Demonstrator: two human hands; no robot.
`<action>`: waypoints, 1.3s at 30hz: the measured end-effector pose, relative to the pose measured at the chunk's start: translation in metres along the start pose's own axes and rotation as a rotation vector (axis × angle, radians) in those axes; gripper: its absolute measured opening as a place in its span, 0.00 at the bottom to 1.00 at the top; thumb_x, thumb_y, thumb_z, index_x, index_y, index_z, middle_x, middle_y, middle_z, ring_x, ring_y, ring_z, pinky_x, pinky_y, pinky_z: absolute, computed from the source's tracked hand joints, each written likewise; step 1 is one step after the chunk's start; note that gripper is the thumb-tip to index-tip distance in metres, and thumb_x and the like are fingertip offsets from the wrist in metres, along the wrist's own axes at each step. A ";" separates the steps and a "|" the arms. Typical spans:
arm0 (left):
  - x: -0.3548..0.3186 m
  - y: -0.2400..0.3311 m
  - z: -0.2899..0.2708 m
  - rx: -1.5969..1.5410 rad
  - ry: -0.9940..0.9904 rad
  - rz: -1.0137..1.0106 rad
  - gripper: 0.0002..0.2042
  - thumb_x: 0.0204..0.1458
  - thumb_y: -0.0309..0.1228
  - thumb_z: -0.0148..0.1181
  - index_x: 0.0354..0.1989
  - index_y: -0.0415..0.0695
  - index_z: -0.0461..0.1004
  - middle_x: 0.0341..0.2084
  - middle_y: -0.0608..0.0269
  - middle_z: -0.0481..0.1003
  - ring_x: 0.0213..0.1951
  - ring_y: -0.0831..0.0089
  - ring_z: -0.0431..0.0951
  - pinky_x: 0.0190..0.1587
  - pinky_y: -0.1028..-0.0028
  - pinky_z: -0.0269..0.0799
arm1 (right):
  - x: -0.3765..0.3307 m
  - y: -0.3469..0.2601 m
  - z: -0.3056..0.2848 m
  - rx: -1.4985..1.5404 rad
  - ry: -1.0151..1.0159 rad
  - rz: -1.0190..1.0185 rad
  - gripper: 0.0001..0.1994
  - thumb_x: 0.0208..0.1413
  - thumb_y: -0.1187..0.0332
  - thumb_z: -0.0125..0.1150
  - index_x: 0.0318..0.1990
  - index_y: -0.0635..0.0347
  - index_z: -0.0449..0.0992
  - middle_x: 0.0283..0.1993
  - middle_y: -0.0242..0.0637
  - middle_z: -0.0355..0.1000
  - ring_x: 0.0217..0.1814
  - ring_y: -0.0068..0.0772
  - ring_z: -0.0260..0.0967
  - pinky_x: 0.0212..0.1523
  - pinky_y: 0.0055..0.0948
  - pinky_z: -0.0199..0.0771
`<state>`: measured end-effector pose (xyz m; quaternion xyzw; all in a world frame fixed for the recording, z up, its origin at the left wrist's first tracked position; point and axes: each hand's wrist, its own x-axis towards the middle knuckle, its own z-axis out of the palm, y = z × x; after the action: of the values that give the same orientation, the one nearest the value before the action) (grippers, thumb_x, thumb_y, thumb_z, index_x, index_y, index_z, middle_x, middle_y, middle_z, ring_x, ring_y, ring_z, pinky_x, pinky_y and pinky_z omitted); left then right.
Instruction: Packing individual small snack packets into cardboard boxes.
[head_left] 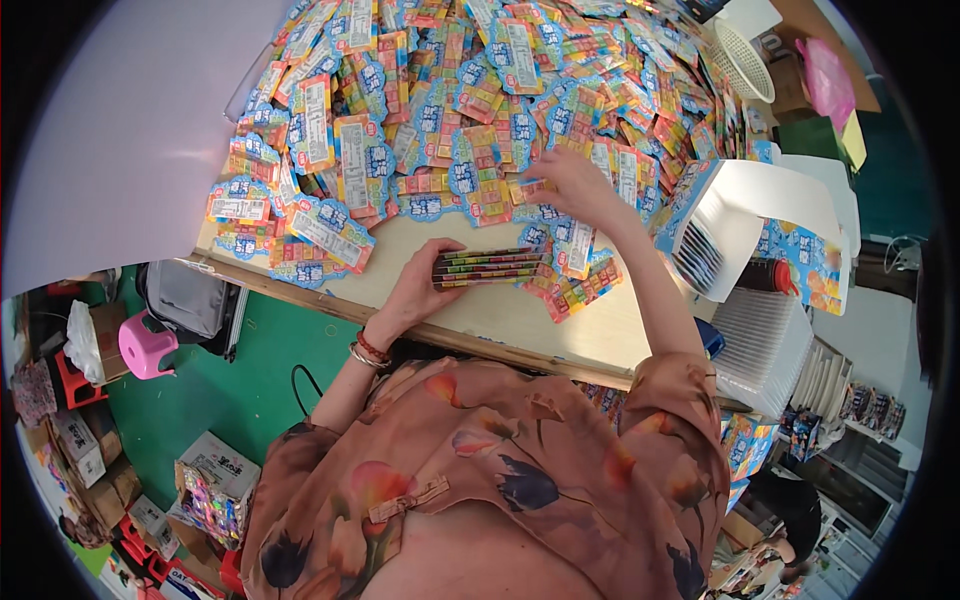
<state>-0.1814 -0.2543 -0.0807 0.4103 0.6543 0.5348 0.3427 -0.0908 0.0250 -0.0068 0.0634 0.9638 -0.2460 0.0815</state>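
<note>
The left hand (415, 282) clasps one stack of about four packets (490, 268), edges up, long axis left-to-right, near the pale table (600, 338)'s near edge; one pink stool (148, 345) stands left on green floor (270, 365). Farther, the right hand (580, 187)'s bent fingers meet an uncountable packet heap (430, 125), grip unclear; one white basket (742, 60) sits far right.
</note>
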 end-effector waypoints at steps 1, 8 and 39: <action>0.000 0.000 -0.001 0.001 0.006 0.002 0.27 0.40 0.24 0.70 0.50 0.40 0.65 0.42 0.56 0.72 0.43 0.63 0.75 0.43 0.70 0.73 | 0.007 0.003 0.001 -0.061 0.082 -0.018 0.16 0.48 0.66 0.65 0.47 0.55 0.75 0.47 0.37 0.71 0.46 0.42 0.69 0.46 0.36 0.70; 0.002 0.005 -0.007 0.119 -0.073 0.039 0.23 0.45 0.24 0.68 0.50 0.41 0.67 0.40 0.59 0.73 0.42 0.73 0.76 0.45 0.74 0.73 | 0.058 -0.018 0.021 -0.552 0.106 -0.396 0.35 0.47 0.76 0.61 0.64 0.43 0.59 0.68 0.30 0.55 0.73 0.39 0.45 0.67 0.50 0.52; 0.003 0.002 -0.009 0.143 -0.088 0.224 0.29 0.38 0.27 0.72 0.51 0.39 0.67 0.43 0.56 0.73 0.45 0.60 0.74 0.49 0.68 0.70 | -0.010 0.023 0.000 -0.331 -0.106 0.088 0.35 0.37 0.68 0.74 0.56 0.50 0.65 0.55 0.37 0.63 0.60 0.42 0.59 0.54 0.42 0.64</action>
<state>-0.1904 -0.2553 -0.0765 0.5270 0.6255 0.5032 0.2790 -0.0772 0.0445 -0.0157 0.0782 0.9817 -0.0834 0.1523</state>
